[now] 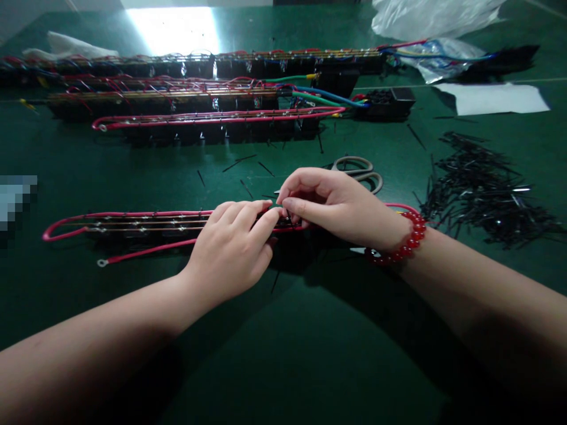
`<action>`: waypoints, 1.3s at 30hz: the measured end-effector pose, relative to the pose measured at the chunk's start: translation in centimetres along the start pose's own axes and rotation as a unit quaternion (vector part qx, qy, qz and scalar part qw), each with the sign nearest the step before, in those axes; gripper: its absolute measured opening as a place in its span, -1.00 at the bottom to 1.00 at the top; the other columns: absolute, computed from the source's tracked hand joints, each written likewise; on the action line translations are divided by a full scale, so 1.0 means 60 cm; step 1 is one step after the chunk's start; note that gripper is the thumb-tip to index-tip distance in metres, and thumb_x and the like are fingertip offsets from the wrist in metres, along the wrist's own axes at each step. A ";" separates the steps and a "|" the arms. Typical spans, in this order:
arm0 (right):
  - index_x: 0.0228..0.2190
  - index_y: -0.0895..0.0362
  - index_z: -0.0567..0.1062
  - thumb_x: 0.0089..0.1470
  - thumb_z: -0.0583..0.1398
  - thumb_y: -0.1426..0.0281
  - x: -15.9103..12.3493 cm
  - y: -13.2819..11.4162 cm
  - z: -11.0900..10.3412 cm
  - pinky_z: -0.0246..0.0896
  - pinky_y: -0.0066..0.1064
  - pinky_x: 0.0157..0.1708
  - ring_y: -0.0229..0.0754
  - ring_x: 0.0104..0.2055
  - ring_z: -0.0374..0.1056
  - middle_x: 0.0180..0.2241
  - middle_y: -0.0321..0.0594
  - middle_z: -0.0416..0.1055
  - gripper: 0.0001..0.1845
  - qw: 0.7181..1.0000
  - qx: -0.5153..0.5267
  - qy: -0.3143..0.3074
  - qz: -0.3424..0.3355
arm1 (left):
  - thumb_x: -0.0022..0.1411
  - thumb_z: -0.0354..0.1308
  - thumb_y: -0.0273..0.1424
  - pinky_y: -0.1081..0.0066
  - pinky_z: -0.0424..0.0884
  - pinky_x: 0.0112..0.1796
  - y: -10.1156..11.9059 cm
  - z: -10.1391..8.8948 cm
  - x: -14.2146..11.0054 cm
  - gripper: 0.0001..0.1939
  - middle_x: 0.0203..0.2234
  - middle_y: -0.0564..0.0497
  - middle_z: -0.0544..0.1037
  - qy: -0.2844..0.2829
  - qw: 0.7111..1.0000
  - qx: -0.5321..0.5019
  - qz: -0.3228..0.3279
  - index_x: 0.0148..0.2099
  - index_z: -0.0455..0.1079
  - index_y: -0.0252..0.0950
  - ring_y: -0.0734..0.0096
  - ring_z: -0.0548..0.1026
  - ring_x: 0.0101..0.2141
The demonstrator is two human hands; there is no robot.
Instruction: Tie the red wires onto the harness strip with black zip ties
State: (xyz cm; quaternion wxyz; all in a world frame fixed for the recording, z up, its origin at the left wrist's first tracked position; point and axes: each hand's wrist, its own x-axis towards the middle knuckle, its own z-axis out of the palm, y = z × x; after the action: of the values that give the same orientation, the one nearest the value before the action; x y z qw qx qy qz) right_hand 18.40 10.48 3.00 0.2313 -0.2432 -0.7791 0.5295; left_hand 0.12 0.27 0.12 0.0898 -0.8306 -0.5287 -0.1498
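A green bench [283,342] carries a long, red-cabled black assembly [133,226] across its middle. Just beyond lie grey-handled scissors [364,175] and scattered black slivers [416,137]; to the right, a dark heap [482,192] of similar pieces. Farther back rest more wired assemblies [199,97], a white sheet [496,99] and clear plastic [434,18].

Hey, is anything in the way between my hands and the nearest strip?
Nothing visible. The left hand lies over the strip and the right hand is close above it. The scissors lie beyond the right hand, not in between.
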 end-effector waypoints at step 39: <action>-0.32 0.16 0.33 0.19 0.21 0.43 0.008 0.010 0.000 0.51 -0.48 -0.44 -0.32 -0.38 0.46 -0.37 -0.27 0.43 -0.88 0.977 0.167 0.123 0.058 | 0.41 0.00 -0.45 0.14 0.43 0.00 -0.001 -0.004 0.000 -0.69 0.00 -0.17 0.54 0.021 0.998 -0.060 -0.019 0.15 0.32 -0.39 0.14 0.50 -0.03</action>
State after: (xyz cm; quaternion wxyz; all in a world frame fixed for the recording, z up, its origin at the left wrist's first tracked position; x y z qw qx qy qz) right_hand 18.08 10.97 2.50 0.3318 -0.3088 -0.6297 0.6309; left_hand 0.05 0.25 0.33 0.0475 -0.8209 -0.5327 -0.2002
